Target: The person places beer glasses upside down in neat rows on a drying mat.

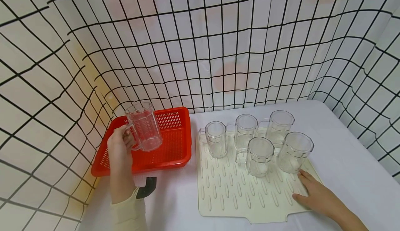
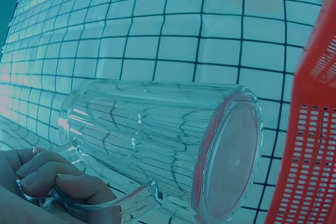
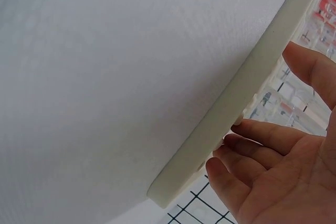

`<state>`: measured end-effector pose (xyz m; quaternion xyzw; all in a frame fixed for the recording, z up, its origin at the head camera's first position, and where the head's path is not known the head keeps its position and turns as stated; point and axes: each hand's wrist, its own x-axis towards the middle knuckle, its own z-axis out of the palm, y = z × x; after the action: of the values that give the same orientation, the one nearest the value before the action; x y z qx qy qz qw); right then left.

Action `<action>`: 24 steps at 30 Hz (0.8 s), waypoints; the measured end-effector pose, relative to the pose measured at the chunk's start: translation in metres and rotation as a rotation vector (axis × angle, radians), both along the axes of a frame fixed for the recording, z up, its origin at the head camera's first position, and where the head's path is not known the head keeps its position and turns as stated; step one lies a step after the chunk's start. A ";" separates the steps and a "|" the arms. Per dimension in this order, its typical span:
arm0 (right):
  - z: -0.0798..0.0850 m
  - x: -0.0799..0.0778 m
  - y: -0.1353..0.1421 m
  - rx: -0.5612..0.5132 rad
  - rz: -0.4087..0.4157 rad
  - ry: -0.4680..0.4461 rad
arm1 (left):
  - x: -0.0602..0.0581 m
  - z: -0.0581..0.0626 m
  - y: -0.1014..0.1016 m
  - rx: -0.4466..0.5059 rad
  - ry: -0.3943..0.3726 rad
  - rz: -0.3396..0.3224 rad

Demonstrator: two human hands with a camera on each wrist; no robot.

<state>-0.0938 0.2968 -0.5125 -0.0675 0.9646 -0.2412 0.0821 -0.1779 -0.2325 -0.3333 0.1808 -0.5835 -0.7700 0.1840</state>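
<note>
My left hand [image 1: 120,140] grips the handle of a clear glass mug [image 1: 146,130], its fingers curled through the handle. In the head view this mug overlaps the red plastic basket [image 1: 173,144] on the left, tilted slightly, mouth up. The left wrist view shows its round base [image 2: 233,158] toward the basket side. My right hand [image 1: 317,194] lies at the right edge of a cream ridged draining board [image 1: 228,201], fingers extended, fingertips at its surface. Just beyond those fingertips stands another glass mug [image 1: 295,154].
Several clear glass mugs stand upright on the far half of the board, among them one at its left [image 1: 216,140], handles pointing left. A white sheet with a black grid [image 1: 212,47] rises behind and at both sides. White cloth [image 1: 175,203] covers the table.
</note>
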 end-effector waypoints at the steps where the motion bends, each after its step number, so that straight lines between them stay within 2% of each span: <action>1: 0.000 0.000 0.000 0.002 0.001 0.000 | 0.001 0.001 0.001 0.004 0.010 -0.011; 9: 0.001 0.000 0.000 0.001 0.007 0.002 | 0.006 0.005 0.009 -0.006 0.080 -0.088; 17: 0.004 0.000 -0.002 0.013 0.010 0.006 | 0.008 0.005 0.020 -0.026 0.162 -0.208; 24: 0.006 0.001 -0.003 0.010 0.008 0.003 | 0.012 0.006 0.030 -0.056 0.223 -0.282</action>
<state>-0.0927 0.2940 -0.5067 -0.0713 0.9657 -0.2357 0.0821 -0.1663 -0.2022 -0.3275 0.0055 -0.6005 -0.7868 0.1425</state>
